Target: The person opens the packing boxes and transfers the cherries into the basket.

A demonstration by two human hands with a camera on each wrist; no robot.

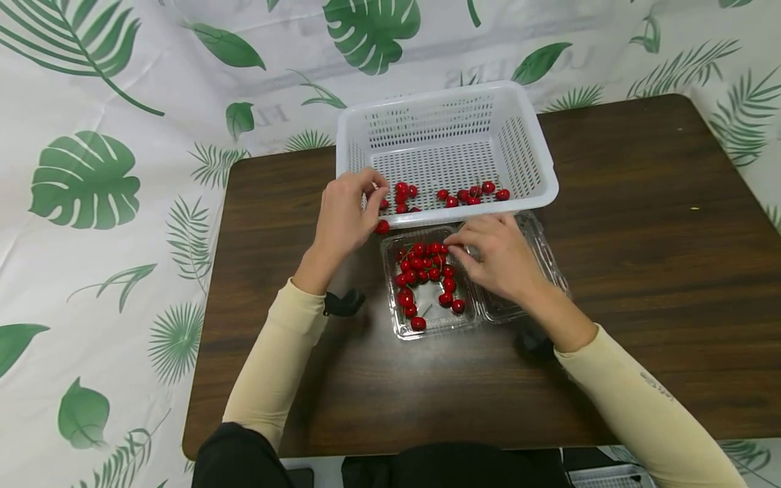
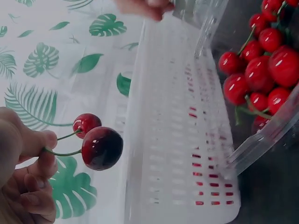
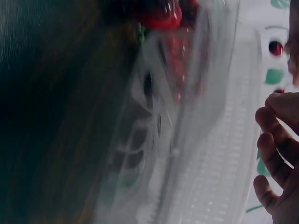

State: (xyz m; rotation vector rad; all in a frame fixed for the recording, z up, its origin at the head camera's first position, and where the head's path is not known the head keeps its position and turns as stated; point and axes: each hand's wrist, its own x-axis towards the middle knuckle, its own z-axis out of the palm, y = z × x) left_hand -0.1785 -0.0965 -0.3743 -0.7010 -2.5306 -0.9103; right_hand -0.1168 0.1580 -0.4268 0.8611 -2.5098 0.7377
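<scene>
My left hand (image 1: 346, 211) is at the front left rim of the white basket (image 1: 537, 196). Its thumb and index finger pinch the green stems of two cherries; a dark one (image 2: 103, 148) hangs beside a smaller one (image 2: 87, 123). Below the basket lies an opened clear plastic clamshell box (image 1: 399, 333), its tray holding many red cherries (image 1: 423, 263) around a bare patch. Over the tray's right side, my right hand (image 1: 502, 256) has its thumb and fingertips together, with a red cherry (image 3: 279, 91) right at the tips. The other right fingers are loosely bent.
Several cherries (image 1: 472, 193) lie along the basket's near side. The box's clear lid (image 1: 503, 312) is folded out to the right, partly under my right hand. All stands on a brown wooden table (image 1: 641, 271), with a leaf-patterned cloth (image 1: 293, 41) behind.
</scene>
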